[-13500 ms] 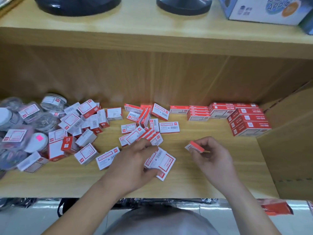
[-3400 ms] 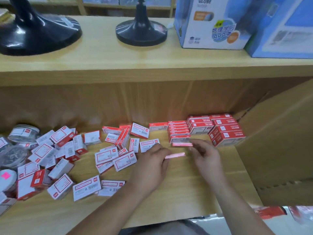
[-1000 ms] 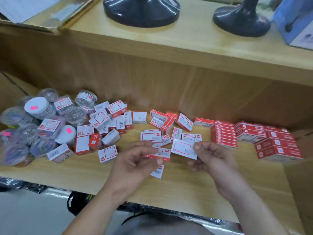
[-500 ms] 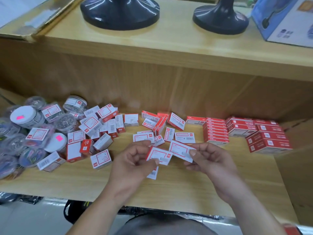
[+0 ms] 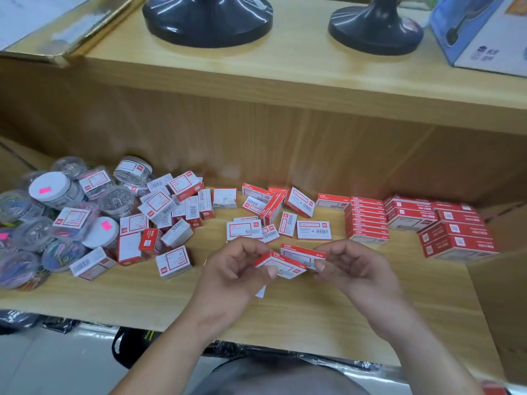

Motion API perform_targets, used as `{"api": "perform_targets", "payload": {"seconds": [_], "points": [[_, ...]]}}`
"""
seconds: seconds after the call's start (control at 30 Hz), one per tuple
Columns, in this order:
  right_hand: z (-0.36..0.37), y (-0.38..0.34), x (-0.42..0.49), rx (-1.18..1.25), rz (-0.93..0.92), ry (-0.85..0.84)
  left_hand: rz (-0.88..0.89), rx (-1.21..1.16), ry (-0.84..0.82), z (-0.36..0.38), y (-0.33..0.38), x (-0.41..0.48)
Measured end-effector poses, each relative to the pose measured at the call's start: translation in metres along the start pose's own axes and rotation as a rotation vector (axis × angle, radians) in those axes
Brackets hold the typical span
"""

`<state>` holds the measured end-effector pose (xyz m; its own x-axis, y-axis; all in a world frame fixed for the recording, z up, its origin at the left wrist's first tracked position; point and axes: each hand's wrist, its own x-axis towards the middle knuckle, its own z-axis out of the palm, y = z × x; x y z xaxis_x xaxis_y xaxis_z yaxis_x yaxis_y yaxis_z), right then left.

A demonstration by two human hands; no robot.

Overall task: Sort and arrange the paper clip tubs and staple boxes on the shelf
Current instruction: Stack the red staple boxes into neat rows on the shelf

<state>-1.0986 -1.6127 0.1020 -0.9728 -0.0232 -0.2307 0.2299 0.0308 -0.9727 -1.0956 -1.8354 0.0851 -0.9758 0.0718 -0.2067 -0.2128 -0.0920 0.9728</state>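
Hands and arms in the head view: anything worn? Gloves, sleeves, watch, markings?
Nothing worn that shows. The left hand and right hand are bare, with no gloves and no rings visible. The left forearm and right forearm are bare to the frame edge, with no sleeves, watch, bands or markings. Only a grey garment shows, at the bottom between the arms.

Red-and-white staple boxes (image 5: 366, 220), pink-stickered tubs (image 5: 54, 190)
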Motion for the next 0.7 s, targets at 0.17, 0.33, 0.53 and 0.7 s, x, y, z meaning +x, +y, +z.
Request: {"api": "perform_targets", "payload": {"seconds": [0.17,0.33,0.53,0.7], "points": [[-0.011,0.003,-0.004,0.012,-0.015,0.003,0.293,0.474,0.112,0.016,-0.014,0.011],[-0.046,0.020,-0.006,-0.070,-0.079,0.181,0.340,0.687,-0.063,0.044,-0.033,0.033],[-0.106,0.072,0.010,-0.314,-0.118,0.418,0.350,0.789,-0.169,0.088,-0.050,0.049],[-0.112,0.078,0.026,-0.331,-0.219,0.447,0.413,0.760,-0.147,0.115,-0.057,0.062]]}}
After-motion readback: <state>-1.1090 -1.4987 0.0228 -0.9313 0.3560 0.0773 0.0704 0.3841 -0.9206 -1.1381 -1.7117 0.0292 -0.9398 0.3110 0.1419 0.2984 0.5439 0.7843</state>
